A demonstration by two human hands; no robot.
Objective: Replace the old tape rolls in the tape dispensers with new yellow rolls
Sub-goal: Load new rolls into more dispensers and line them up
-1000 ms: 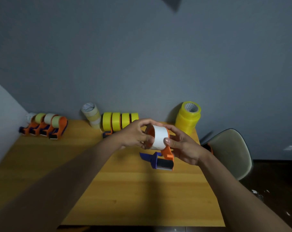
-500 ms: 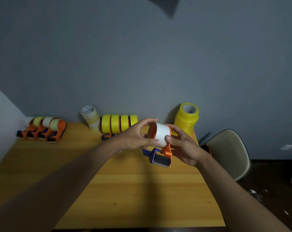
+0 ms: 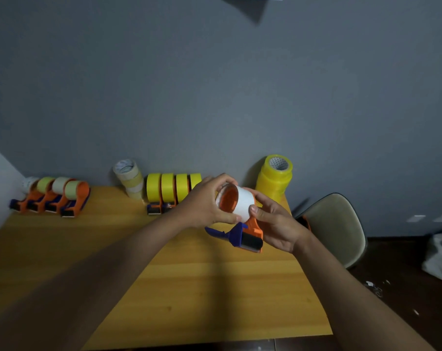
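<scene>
The old tape roll [image 3: 243, 205], white and near spent, sits on the orange-and-blue dispenser [image 3: 242, 235] held above the desk [image 3: 214, 287]. The left hand [image 3: 206, 202] curls its fingers [image 3: 225, 179] round the roll; the right hand [image 3: 278, 224] grips roll and dispenser from the other side. No writing is legible. Behind, four yellow-loaded dispensers [image 3: 173, 188] are partly hidden by the left hand.

Wooden surface [image 3: 214, 287] against the wall carries four orange dispensers [image 3: 55, 198] at far left, a pale roll stack [image 3: 130, 178], four yellow-loaded dispensers [image 3: 169, 191], and a yellow roll stack [image 3: 275, 177].
</scene>
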